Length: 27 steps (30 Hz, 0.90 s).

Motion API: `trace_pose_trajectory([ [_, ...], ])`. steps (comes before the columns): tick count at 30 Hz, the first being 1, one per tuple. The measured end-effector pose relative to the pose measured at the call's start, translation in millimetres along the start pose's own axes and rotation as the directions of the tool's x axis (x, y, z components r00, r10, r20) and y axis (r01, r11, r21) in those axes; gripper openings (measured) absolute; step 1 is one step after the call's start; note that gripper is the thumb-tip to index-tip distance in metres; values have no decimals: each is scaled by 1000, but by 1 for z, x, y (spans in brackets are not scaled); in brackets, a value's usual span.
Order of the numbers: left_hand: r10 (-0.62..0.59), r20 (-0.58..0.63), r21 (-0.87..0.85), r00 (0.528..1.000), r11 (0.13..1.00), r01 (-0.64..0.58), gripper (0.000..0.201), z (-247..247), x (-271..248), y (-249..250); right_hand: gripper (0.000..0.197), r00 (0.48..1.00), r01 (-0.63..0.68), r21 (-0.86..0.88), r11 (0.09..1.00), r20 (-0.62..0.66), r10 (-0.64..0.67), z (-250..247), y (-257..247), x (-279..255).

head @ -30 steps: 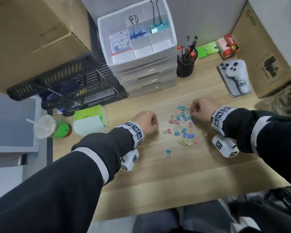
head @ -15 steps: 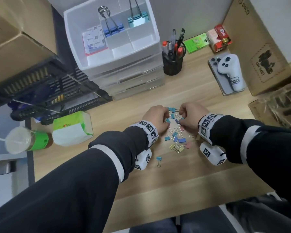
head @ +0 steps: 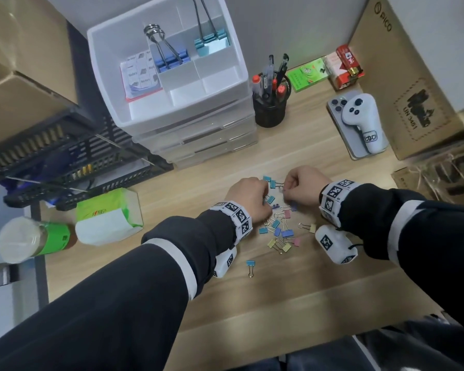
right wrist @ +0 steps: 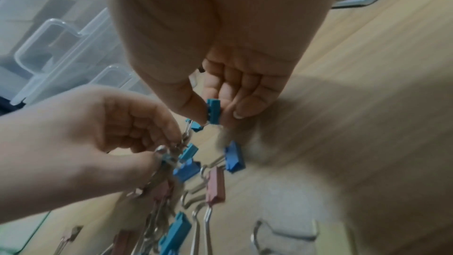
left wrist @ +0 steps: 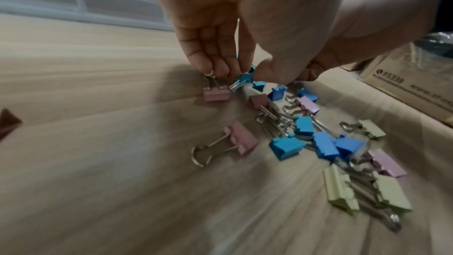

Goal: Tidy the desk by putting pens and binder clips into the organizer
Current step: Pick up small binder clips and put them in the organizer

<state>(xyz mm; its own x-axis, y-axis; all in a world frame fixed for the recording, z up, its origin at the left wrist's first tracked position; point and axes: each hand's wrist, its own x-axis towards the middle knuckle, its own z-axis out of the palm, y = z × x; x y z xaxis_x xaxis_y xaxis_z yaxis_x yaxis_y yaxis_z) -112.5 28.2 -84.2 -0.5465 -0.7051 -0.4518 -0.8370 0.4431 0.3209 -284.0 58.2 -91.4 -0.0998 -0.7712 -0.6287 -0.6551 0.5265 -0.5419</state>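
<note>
A pile of small pastel binder clips (head: 279, 231) lies on the wooden desk (head: 279, 303) between my hands. My left hand (head: 265, 200) sits at the pile's left edge; in the left wrist view its fingertips (left wrist: 220, 69) pinch the wire handles of a pink clip (left wrist: 216, 94) and a teal clip (left wrist: 245, 79). My right hand (head: 285, 187) is at the far edge and pinches a teal binder clip (right wrist: 213, 111) between thumb and fingers. The white drawer organizer (head: 188, 113) stands behind, with large blue (head: 172, 60) and teal (head: 209, 41) clips in its top compartments.
A black mesh pen cup (head: 269, 113) full of pens stands right of the organizer. A phone with a white controller (head: 359, 124) lies at the right, beside cardboard boxes (head: 413, 76). Black trays (head: 65, 156), a tissue pack (head: 107, 215) and a bottle (head: 35, 239) are at the left. One blue clip (head: 250, 266) lies apart.
My left hand has moved right from the bare desk onto the pile and taken hold of clip handles. The right hand has stayed at the pile's far edge.
</note>
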Motion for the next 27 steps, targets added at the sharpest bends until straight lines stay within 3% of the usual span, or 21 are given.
trace_pose_trajectory([
  [3,-9,-2,-91,1000,996,9,31,0,-1,-3,13,1000,19,88,996,-5,-19,-1,1,5],
  [10,-160,-3,-298,987,942,152,14,-16,2,-20,10,998,68,34,997,8,-69,5,-7,7],
  [12,-216,39,-384,976,898,214,15,-21,4,-22,8,997,74,-38,997,27,-73,7,-12,3],
  [16,-331,170,-493,928,787,371,20,-30,8,-19,32,996,80,-290,954,68,-63,13,-21,-5],
  [20,-426,251,-594,869,641,486,17,-36,14,-17,32,999,41,-329,943,5,-42,21,-25,-7],
  [23,-432,187,-452,882,760,468,19,-32,27,-22,24,999,26,-321,947,38,-15,23,-27,-7],
  [27,-343,173,-401,923,831,384,25,-30,36,-22,31,997,17,-191,982,80,-2,14,-24,-6],
])
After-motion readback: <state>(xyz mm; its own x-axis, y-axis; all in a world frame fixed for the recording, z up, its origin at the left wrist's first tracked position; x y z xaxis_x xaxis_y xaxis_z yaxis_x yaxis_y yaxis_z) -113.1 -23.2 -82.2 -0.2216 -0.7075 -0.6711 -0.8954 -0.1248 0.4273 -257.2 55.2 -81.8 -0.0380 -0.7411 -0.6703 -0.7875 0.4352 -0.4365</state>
